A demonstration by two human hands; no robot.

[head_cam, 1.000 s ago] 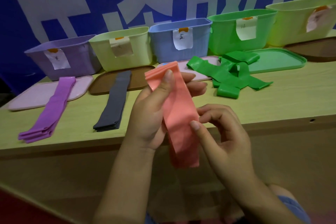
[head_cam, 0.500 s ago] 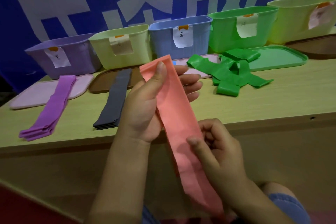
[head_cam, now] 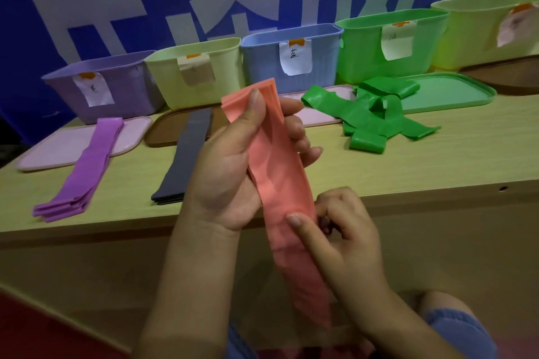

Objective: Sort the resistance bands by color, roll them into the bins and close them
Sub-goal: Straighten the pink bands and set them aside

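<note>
Blue backdrop with big white lettering behind a pale wood-grain table. Along the back, left to right: purple bin, pale yellow-green bin, blue bin, green bin, another yellow-green bin, all smooth plastic with paper labels, flat lids lying in front. Purple bands stacked flat, dark grey bands beside them, both running front to back. Left hand gripping the top of the salmon band, thumb pressed on it, held above the table's front edge, long axis tilting down and right. Right hand pinching its middle. Green bands heaped, tangled, glossy, near the green lid.
</note>
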